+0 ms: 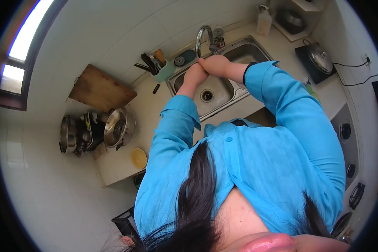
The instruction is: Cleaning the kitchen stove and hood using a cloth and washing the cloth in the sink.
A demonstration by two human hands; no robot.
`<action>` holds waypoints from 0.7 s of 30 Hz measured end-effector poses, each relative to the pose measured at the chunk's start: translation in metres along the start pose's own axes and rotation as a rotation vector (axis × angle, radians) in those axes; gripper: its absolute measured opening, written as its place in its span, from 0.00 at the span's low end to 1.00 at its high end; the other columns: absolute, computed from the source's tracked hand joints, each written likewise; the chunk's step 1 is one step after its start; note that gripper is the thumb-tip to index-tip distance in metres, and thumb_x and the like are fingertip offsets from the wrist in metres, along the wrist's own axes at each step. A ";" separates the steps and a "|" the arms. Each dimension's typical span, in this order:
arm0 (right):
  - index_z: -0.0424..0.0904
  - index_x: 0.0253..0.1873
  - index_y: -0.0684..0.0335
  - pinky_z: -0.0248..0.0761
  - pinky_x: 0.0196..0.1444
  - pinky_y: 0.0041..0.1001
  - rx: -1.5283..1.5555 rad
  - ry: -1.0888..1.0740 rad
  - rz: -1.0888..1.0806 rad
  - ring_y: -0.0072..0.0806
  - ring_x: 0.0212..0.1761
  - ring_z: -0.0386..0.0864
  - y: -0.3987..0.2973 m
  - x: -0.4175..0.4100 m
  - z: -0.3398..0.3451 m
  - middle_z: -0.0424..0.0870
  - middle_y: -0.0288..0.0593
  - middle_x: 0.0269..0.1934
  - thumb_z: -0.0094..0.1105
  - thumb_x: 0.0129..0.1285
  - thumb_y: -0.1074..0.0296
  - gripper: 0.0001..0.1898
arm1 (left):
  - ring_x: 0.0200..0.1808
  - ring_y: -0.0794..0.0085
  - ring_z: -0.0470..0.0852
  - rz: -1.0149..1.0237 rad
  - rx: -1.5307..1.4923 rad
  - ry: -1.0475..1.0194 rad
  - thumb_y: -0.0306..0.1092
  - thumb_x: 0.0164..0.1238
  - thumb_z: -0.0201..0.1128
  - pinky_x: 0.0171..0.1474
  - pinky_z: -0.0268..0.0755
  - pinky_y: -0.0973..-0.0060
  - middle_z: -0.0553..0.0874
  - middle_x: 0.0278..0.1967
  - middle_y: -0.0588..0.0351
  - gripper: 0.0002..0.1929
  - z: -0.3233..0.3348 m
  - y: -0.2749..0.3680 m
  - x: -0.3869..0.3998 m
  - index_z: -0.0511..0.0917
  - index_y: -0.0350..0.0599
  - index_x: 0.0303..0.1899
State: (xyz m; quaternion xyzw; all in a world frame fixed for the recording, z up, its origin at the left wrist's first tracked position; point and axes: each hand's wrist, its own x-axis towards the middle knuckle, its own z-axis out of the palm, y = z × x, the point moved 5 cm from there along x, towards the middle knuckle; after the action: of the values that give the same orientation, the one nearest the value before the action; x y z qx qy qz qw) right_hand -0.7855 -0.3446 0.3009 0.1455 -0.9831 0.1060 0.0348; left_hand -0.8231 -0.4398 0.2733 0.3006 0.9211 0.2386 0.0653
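Observation:
My left hand (196,73) and my right hand (216,65) meet over the left basin (220,89) of a double stainless steel sink. They touch each other right by the spout of a chrome gooseneck faucet (199,37). The fingers are mostly hidden from above, so whether anything lies between them does not show. A round drain (207,95) sits in the basin floor below. To the right is the second basin (249,53), partly behind my right forearm. Both blue sleeves are turned up, and a dark band circles my right wrist.
A mint-green utensil holder (164,73) stands left of the sink. Further left are a wooden cutting board (102,88), steel cookware (115,128) and a yellow bowl (139,158). A pump bottle (264,22), a lidded pan (319,58) and a gas stove (344,148) line the right side.

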 end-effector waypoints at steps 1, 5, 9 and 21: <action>0.72 0.51 0.62 0.76 0.37 0.49 0.002 0.002 0.002 0.52 0.38 0.84 0.002 0.001 -0.003 0.85 0.53 0.35 0.47 0.69 0.67 0.10 | 0.48 0.45 0.84 0.002 0.002 -0.002 0.45 0.62 0.61 0.49 0.76 0.56 0.87 0.41 0.41 0.16 0.000 0.000 0.001 0.85 0.44 0.43; 0.73 0.50 0.61 0.75 0.30 0.48 -0.152 0.045 -0.148 0.51 0.33 0.84 -0.003 0.003 -0.015 0.84 0.51 0.30 0.45 0.70 0.65 0.11 | 0.50 0.44 0.83 -0.021 -0.058 -0.030 0.45 0.63 0.61 0.49 0.76 0.56 0.86 0.44 0.40 0.19 -0.002 0.000 0.000 0.82 0.45 0.49; 0.76 0.47 0.59 0.74 0.30 0.49 -0.181 0.037 -0.138 0.51 0.33 0.84 -0.002 0.003 -0.021 0.85 0.48 0.31 0.42 0.73 0.61 0.12 | 0.50 0.44 0.83 0.042 -0.122 -0.045 0.43 0.62 0.62 0.50 0.75 0.55 0.86 0.45 0.38 0.18 -0.014 0.014 -0.002 0.81 0.42 0.49; 0.70 0.56 0.58 0.76 0.44 0.44 0.314 0.346 0.275 0.53 0.46 0.83 0.038 -0.056 -0.065 0.84 0.54 0.41 0.67 0.54 0.64 0.24 | 0.46 0.60 0.84 0.087 -0.518 0.061 0.41 0.59 0.67 0.51 0.76 0.66 0.85 0.42 0.51 0.23 -0.030 -0.044 -0.003 0.74 0.45 0.54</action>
State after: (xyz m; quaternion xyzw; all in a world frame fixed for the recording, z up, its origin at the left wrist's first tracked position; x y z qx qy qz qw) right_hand -0.7409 -0.2789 0.3513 -0.0058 -0.9446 0.2841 0.1643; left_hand -0.8517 -0.4848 0.2783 0.3058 0.8170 0.4780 0.1022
